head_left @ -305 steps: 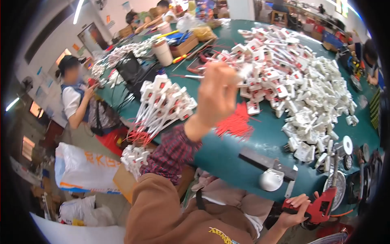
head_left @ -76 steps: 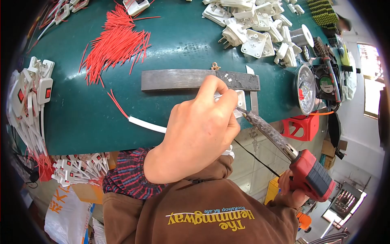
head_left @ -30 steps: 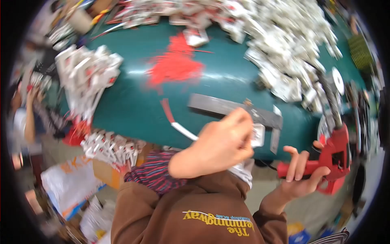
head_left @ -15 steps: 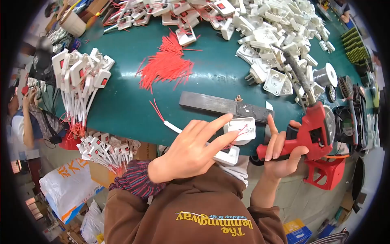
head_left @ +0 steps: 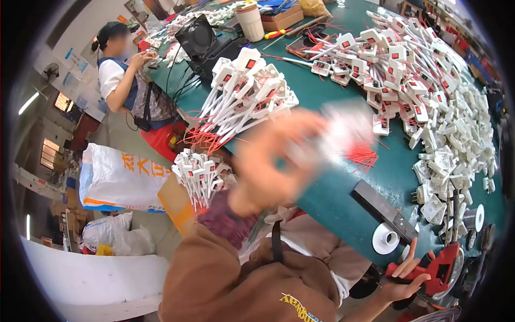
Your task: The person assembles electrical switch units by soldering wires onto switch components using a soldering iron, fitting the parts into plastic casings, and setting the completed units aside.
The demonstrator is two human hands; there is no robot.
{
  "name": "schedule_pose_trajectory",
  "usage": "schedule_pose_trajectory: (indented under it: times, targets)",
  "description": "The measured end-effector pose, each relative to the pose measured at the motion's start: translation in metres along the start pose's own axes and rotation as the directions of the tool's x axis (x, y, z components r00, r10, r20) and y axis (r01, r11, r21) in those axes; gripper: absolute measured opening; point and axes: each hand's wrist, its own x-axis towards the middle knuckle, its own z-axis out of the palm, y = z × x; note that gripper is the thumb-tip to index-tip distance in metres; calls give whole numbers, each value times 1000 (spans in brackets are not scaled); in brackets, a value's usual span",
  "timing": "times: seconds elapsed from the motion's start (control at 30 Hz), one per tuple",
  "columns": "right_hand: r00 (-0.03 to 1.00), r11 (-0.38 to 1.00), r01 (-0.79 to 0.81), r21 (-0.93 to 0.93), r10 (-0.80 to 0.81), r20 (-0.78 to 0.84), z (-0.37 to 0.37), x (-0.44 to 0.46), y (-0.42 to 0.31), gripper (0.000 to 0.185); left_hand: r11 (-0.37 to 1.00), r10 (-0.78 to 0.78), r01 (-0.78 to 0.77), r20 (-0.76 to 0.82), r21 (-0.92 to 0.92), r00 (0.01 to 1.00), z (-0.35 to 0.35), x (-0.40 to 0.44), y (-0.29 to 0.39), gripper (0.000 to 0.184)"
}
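Moved since half a second ago: left hand, lifted from beside the dark bar up and leftward, to just in front of the switch bundle as I see it; my view has swung left too.

Left hand, one: fingers curled in towards the thumb, gripping a white part that sticks out to the right, above the worktop. Both are blurred; I cannot read the part's detail.

Right hand, one: loosely closed about the handle of a red soldering gun, near the worktop's near right edge, barrel up.

Dark bar, one: lying on the worktop, white spool just beside it.

Red wires, one heap: partly behind the white part in my view.

Switch pile, one: far side, running into the white casings on the right.

Reel, one: near the casings.

Carton, one: below the worktop's left edge, more switches at it.

Sack, one: left, on the floor.

Co-worker, one: standing at the worktop's left side.
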Motion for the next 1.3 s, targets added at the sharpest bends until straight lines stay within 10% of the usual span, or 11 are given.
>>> schedule_pose_trajectory:
  times: [0.03, 0.1, 0.3, 0.37, 0.5, 0.57, 0.63, 0.7, 1.1, 1.3]
  targets:
    - [1000, 1000, 7, -1, -7, -8, -3, 0, 1, 56, 964, -213, 243, -236, 105, 948, -16, 11, -9, 28]
    - [1000, 997, -19, 73, 18, 11, -10, 0, 5, 55, 968, -187, 246, -525, 45, 830, -49, 46, -68, 30]
    - [999, 999, 0, 41, -2, 53, -15, 2, 7, 54, 836, -477, 517, -222, 184, 850, -93, 40, -187, 33]
    - [999, 1000, -11, -20, 12, 51, -14, 3, 3, 66, 836, -209, 308, -254, 454, 944, -98, 40, -185, 31]
    - [998, 1000, -11, 16, 10, 66, -15, 2, 4, 69, 903, -59, 251, -479, 349, 876, -47, 58, -102, 25]
    - [999, 1000, 7, 10, -8, 49, -13, 2, 1, 71, 970, -229, 241, -221, 27, 948, 5, 47, -50, 19]
    - [999, 999, 44, 0, -44, 9, -16, 1, 2, 72, 978, 63, -129, 359, 163, 931, 51, 44, -7, 21]
    - [994, 994, 93, 52, -96, 61, -13, 3, -1, 62, 973, 178, -231, 556, 26, 812, 100, 36, 11, 28]
    - [981, 983, 181, -18, -182, -73, -18, 0, 8, 58, 875, 416, -471, 671, -112, 613, 268, 37, -2, 37]
    - [983, 986, 163, -43, -166, -78, -16, -1, 7, 56, 974, 224, -81, 821, -213, 525, 260, 49, -22, 16]
